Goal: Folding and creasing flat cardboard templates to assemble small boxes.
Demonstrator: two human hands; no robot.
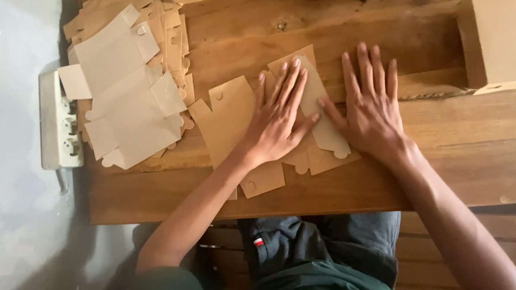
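— Where are the hands?
— Both lie flat, fingers spread. The left hand presses on a brown die-cut cardboard blank lying on the wooden tabletop; the right hand rests just beside it, its thumb touching the blank's folded flap.
— And around them?
— A stack of flat blanks sits to the left, a white power strip at the tabletop's edge, and a cardboard box top right.

On a brown wooden table, a flat brown die-cut cardboard box blank lies at centre under both flat hands, left hand beside right hand, with a stack of flat brown cardboard blanks to its left, a white plastic power strip further left, and an assembled brown cardboard box far right.
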